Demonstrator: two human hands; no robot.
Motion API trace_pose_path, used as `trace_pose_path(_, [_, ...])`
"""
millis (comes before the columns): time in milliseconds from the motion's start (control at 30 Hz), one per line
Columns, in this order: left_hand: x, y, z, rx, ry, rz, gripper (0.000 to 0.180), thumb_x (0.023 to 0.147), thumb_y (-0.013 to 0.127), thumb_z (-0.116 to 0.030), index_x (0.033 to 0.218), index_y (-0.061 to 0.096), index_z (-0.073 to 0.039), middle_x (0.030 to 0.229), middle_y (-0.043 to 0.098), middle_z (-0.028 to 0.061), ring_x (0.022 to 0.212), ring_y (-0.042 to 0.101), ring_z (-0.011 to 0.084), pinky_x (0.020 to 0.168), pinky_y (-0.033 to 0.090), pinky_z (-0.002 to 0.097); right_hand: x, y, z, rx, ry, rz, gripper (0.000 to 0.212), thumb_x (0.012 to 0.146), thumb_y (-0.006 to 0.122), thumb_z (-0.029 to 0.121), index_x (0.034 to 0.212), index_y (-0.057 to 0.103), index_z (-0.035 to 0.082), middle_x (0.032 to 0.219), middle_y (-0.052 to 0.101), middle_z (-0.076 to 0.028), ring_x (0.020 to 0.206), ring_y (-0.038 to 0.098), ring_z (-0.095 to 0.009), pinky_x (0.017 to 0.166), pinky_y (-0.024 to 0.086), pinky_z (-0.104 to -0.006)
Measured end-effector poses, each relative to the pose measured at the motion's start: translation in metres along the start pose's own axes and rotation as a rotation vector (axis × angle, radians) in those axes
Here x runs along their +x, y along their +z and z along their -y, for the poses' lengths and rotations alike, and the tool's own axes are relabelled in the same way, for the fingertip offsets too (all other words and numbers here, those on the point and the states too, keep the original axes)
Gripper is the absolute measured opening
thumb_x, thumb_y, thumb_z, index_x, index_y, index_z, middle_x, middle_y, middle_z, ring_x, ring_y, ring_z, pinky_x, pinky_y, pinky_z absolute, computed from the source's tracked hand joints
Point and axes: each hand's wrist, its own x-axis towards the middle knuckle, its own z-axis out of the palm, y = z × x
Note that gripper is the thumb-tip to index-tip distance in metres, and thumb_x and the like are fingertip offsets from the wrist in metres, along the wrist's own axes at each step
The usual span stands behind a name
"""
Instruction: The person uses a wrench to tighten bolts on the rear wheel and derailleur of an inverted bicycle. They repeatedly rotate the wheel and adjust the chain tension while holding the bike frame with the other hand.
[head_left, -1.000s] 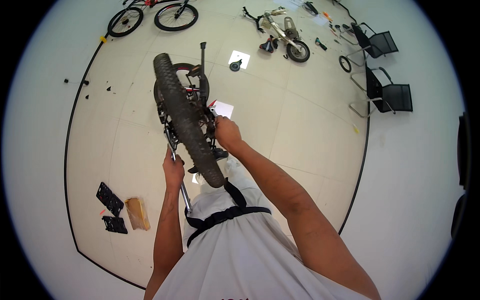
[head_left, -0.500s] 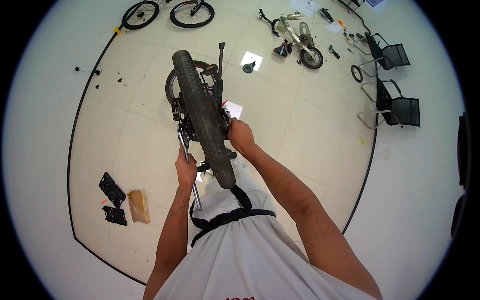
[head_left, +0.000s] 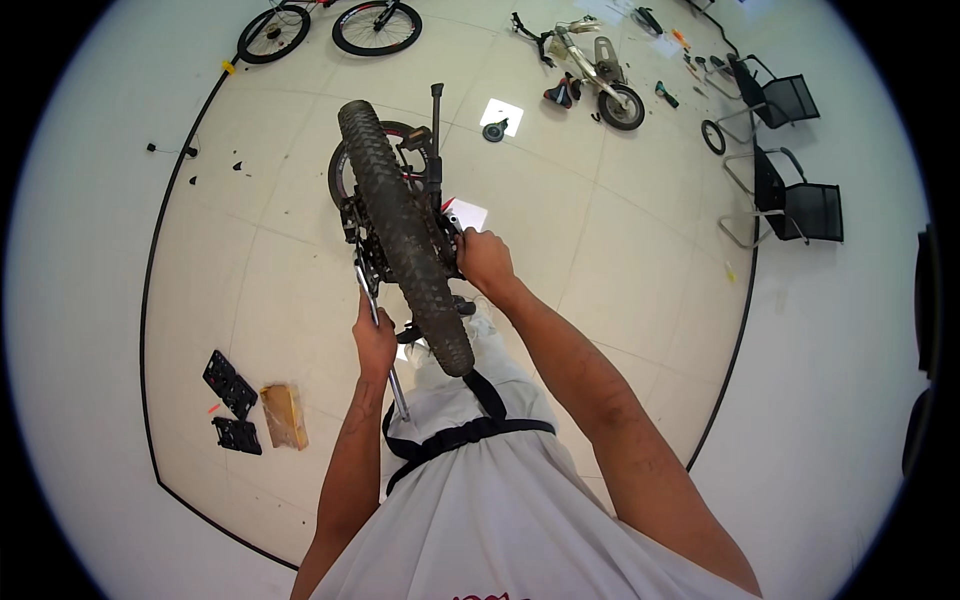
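An upturned bicycle stands in front of me, its knobbly black rear tire (head_left: pixel 400 225) pointing toward my body. On its left side my left hand (head_left: pixel 376 343) is closed around a long silver wrench (head_left: pixel 400 392), whose far end reaches the wheel's hub area. My right hand (head_left: pixel 487 262) is closed at the hub's right side, and a short silver metal end (head_left: pixel 454 221) shows just beyond its fingers. What those fingers grip is hidden. Beyond the tire lie the front wheel (head_left: pixel 340 178) and a pedal.
Black tool cases (head_left: pixel 230 385) and a plastic-wrapped brown box (head_left: pixel 284 415) lie at the lower left. A dismantled small bike (head_left: pixel 590 65) and scattered tools lie at the far right, near two black chairs (head_left: pixel 808 212). Another bicycle's wheel (head_left: pixel 376 28) stands at the back.
The whole view has shifted slightly. Both hands keep their places at the wheel hub, and the wrench looks almost unmoved.
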Motion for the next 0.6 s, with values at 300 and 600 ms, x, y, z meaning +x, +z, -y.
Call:
trace_pose_path(300, [0.003, 0.007, 0.014, 0.011, 0.1, -0.038, 0.058, 0.093, 0.042, -0.002, 0.149, 0.029, -0.007, 0.063, 0.055, 0.008, 0.054, 0.054, 0.0147, 0.054, 0.046, 0.0319, -0.001, 0.008, -0.004, -0.02, 0.026, -0.027, 0.031, 0.092, 0.054, 0.027, 0.083, 0.064, -0.001, 0.07, 0.062, -0.023, 0.066, 0.063, -0.042, 0.062, 0.05, -0.051])
trace_pose_path(600, [-0.002, 0.017, 0.014, 0.125, 0.047, -0.056, 0.057, 0.094, 0.044, -0.001, 0.148, 0.031, -0.007, 0.072, 0.061, 0.0096, 0.061, 0.055, 0.0138, 0.058, 0.047, 0.0307, -0.003, -0.001, -0.001, -0.021, 0.047, 0.016, 0.029, 0.092, 0.054, 0.026, 0.083, 0.063, 0.0, 0.073, 0.065, -0.024, 0.071, 0.065, -0.042, 0.067, 0.051, -0.0512])
